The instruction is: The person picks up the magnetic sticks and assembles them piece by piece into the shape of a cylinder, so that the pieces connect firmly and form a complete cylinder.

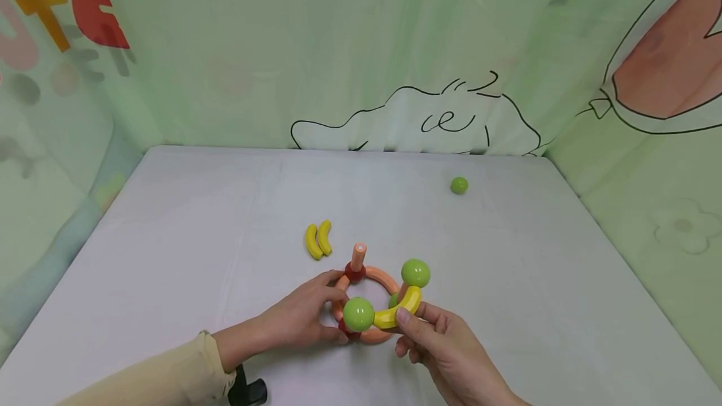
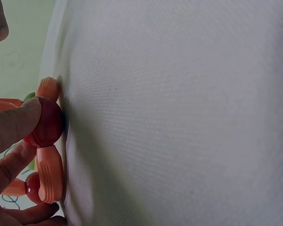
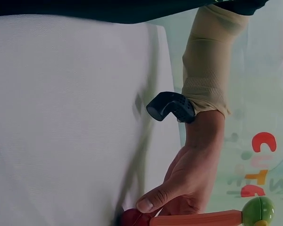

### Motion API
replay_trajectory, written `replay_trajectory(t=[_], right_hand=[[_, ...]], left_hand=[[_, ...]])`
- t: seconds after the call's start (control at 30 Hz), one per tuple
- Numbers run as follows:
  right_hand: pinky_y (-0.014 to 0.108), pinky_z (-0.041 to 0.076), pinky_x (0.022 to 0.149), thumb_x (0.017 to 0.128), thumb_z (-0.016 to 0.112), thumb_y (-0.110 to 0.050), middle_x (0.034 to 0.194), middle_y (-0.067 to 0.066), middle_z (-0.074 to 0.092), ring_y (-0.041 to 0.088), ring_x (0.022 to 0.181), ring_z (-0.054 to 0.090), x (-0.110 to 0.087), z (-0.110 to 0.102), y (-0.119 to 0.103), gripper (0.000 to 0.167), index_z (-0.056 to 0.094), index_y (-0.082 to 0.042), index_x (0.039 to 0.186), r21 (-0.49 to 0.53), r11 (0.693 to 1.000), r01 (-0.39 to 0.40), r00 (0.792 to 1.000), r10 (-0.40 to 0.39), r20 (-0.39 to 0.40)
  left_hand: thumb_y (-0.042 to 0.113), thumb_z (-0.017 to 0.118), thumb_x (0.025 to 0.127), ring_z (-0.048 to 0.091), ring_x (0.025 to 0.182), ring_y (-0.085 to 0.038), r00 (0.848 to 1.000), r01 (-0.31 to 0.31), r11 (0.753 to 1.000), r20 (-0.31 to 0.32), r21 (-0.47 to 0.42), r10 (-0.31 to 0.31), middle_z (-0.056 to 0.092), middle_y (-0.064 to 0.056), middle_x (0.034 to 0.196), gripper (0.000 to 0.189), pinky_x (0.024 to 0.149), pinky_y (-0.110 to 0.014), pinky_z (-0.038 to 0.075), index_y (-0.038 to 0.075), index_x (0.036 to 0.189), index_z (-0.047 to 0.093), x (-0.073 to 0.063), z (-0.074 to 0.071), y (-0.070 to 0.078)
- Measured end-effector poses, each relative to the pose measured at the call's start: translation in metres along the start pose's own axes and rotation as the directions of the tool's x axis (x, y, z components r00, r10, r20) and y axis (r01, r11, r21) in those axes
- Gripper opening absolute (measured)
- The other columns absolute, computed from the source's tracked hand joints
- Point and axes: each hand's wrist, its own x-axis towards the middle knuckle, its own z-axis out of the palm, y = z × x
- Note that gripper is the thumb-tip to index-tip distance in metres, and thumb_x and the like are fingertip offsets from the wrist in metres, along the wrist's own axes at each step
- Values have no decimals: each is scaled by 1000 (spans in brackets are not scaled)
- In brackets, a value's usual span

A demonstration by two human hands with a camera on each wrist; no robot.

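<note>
A ring of orange curved pieces (image 1: 382, 277) joined by red balls (image 1: 355, 272) lies on the table. My left hand (image 1: 307, 311) grips its left side, with the thumb on the near red ball (image 2: 49, 122) in the left wrist view. One orange stick (image 1: 358, 258) rises bare-topped from the far red ball. Another orange stick (image 3: 198, 220) leads from the near red ball to a green ball (image 3: 258, 211) in the right wrist view. My right hand (image 1: 445, 343) pinches a yellow banana-shaped piece (image 1: 399, 309) between two green balls (image 1: 358, 314), above the ring.
Two yellow banana-shaped pieces (image 1: 318, 240) lie side by side beyond the left hand. A loose green ball (image 1: 459, 185) sits near the table's far edge. A dark wrist device (image 1: 247, 388) is on the left forearm. Printed cloth walls (image 1: 350, 49) enclose the table.
</note>
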Motion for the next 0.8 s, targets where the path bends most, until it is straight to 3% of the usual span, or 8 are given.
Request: replay_trajectory(t=[0.1, 0.23, 0.3, 0.43, 0.5, 0.57, 0.7, 0.8], right_hand=[[25, 43, 71, 104, 60, -33, 96, -5, 73, 15, 81, 57, -1, -2, 0, 44, 57, 3, 130, -52, 999, -13, 1000, 13, 15], [28, 46, 75, 101, 63, -35, 101, -1, 75, 16, 87, 58, -1, -13, 0, 54, 51, 4, 137, -202, 979, -26, 998, 37, 48], [28, 51, 78, 99, 67, -29, 102, 2, 73, 15, 89, 61, 1, -22, 1, 53, 51, 6, 136, -286, 958, 5, 998, 11, 55], [26, 55, 74, 91, 75, -15, 105, 5, 62, 16, 90, 60, 12, -36, 1, 50, 52, 6, 130, -427, 903, 50, 997, -71, -33], [24, 52, 70, 87, 77, -11, 106, 8, 59, 18, 89, 58, 19, -41, 1, 52, 52, 4, 129, -511, 855, 91, 990, -135, -50], [26, 50, 70, 84, 81, -11, 111, 9, 60, 19, 92, 58, 27, -44, 0, 54, 55, 0, 130, -598, 788, 146, 978, -207, -35], [37, 53, 80, 82, 84, -14, 129, 12, 63, 23, 104, 62, 43, -48, -1, 55, 59, -6, 131, -708, 633, 313, 936, -331, 118], [54, 55, 92, 83, 83, -14, 133, 12, 65, 32, 115, 63, 54, -48, -1, 42, 65, -9, 121, -716, 575, 396, 909, -354, 219]], left_hand=[[19, 90, 77, 47, 140, -41, 1000, -4, 1000, -3, -1, 4, 48, -20, 151, 26, 113, -62, 41, 17, 96, 72, 0, -1, 0], [18, 90, 77, 47, 140, -41, 1000, -12, 1000, -5, 5, 12, 48, -20, 151, 26, 113, -62, 41, 18, 95, 72, -1, -1, 1], [18, 90, 77, 46, 141, -41, 1000, -14, 1000, -6, 8, 14, 47, -20, 151, 26, 114, -61, 41, 18, 95, 71, -1, -1, 1], [17, 90, 77, 45, 142, -41, 1000, -9, 1000, -6, 12, 9, 47, -20, 152, 26, 115, -60, 40, 17, 95, 71, -1, -2, 2], [17, 90, 77, 44, 143, -40, 1000, 0, 1000, -3, 15, 0, 46, -19, 153, 27, 115, -59, 40, 17, 96, 71, -1, -2, 2], [18, 90, 76, 44, 143, -40, 1000, 11, 1000, 3, 12, -11, 45, -19, 153, 28, 115, -59, 40, 17, 96, 70, -1, -2, 2], [23, 93, 73, 41, 144, -41, 1000, 25, 1000, 11, -4, -25, 42, -21, 156, 36, 115, -59, 41, 16, 98, 69, 0, 0, 1], [27, 95, 70, 40, 145, -42, 1000, 25, 1000, 1, 1, -25, 40, -23, 157, 42, 114, -58, 42, 14, 98, 66, 1, 4, 2]])
